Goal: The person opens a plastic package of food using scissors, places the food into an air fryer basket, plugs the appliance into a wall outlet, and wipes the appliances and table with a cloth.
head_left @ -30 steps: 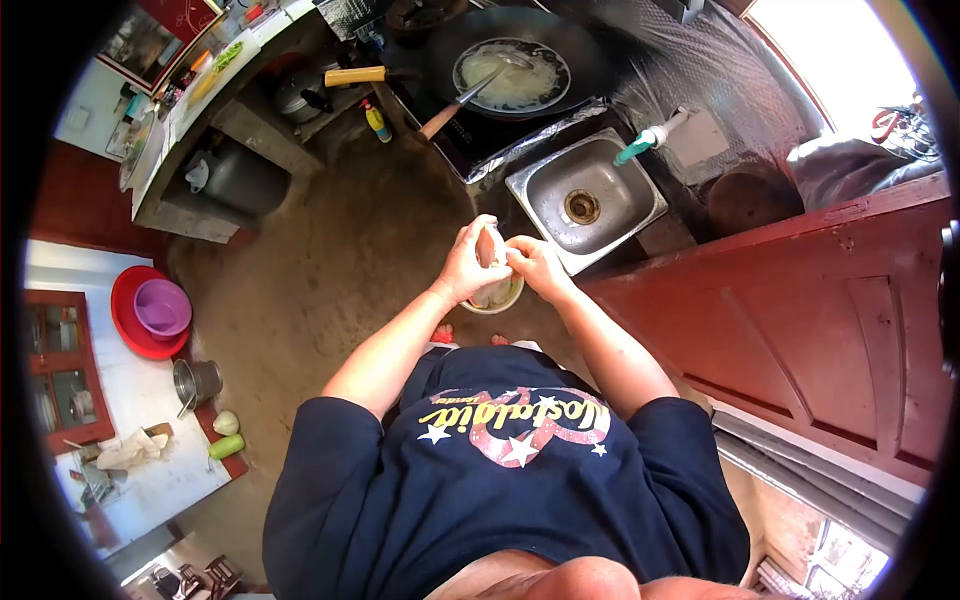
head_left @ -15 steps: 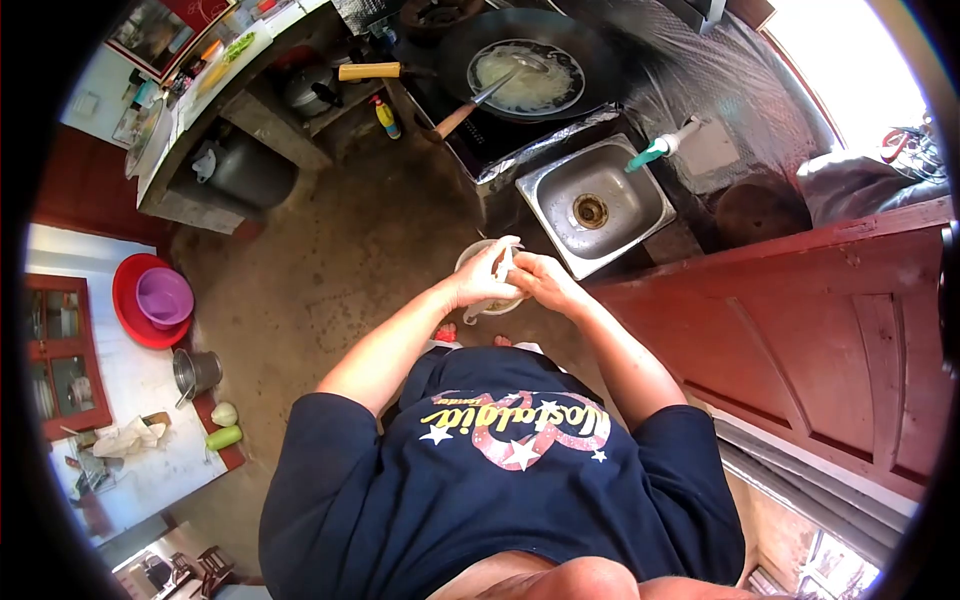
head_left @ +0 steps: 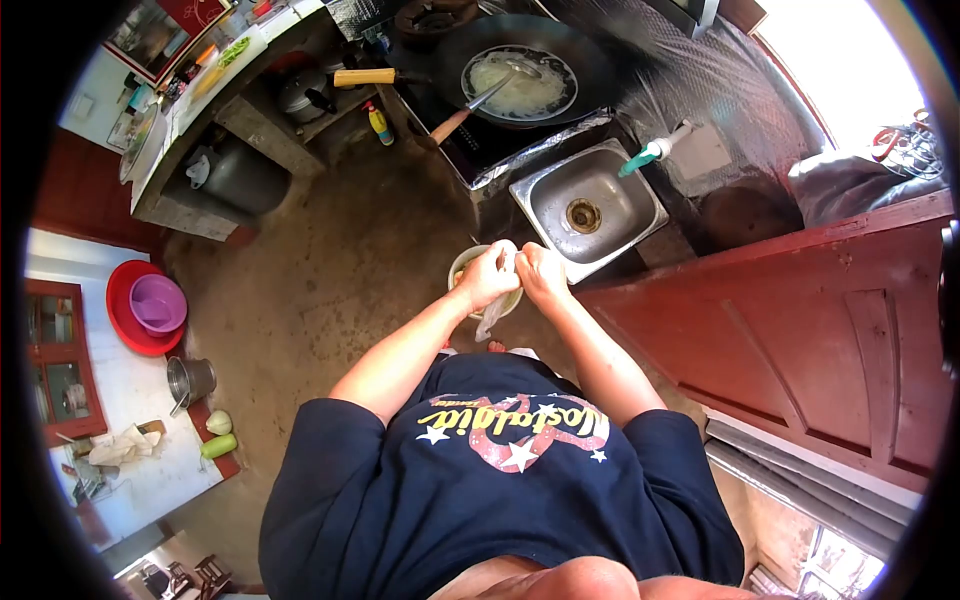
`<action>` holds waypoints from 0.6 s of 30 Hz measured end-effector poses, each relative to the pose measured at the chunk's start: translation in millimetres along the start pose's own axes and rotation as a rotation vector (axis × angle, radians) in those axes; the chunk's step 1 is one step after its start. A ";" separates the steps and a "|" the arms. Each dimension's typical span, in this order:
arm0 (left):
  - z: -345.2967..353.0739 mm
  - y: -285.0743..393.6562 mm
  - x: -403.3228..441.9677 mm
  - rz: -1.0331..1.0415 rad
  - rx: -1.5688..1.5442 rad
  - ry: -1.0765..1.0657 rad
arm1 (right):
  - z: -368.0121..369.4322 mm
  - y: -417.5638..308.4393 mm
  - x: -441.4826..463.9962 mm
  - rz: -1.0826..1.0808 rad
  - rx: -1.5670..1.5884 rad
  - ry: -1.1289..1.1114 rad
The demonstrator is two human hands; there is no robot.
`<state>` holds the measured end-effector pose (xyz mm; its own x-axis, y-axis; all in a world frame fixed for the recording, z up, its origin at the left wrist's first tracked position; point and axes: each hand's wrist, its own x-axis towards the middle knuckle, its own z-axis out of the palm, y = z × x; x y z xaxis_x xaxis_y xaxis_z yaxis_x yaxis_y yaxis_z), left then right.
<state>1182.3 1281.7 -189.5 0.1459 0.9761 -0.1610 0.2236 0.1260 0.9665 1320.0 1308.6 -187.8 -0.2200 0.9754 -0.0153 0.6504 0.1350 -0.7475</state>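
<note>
My left hand [head_left: 490,275] and my right hand [head_left: 542,272] are close together above a pale bucket [head_left: 456,268], beside the sink. The fingers of both are curled in; whatever small thing they may hold is hidden. A thin whitish bag edge [head_left: 490,322] hangs over the bucket's near rim, below my left hand. Some light scraps lie inside the bucket, partly covered by my hands.
The steel sink [head_left: 602,190] with a teal-tipped tap [head_left: 645,157] is just ahead. Beyond it, a wok [head_left: 448,60] holds cloudy liquid and a wooden-handled ladle [head_left: 452,126]. A red door [head_left: 750,320] stands at the right. Red and purple basins [head_left: 157,303] are at the left.
My hands, earlier pinched around something small and pale with fingers raised, have now closed with knuckles up. The whitish bag edge shows more clearly below them.
</note>
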 end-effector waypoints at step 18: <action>-7.5 -37.3 15.0 -0.009 -0.068 0.013 | -1.7 -7.7 5.5 -0.025 0.114 -0.073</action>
<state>1168.9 1293.0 -226.4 0.1312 0.9771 -0.1675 0.1591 0.1460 0.9764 1315.0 1313.3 -181.1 -0.2902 0.9561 -0.0405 0.5580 0.1347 -0.8188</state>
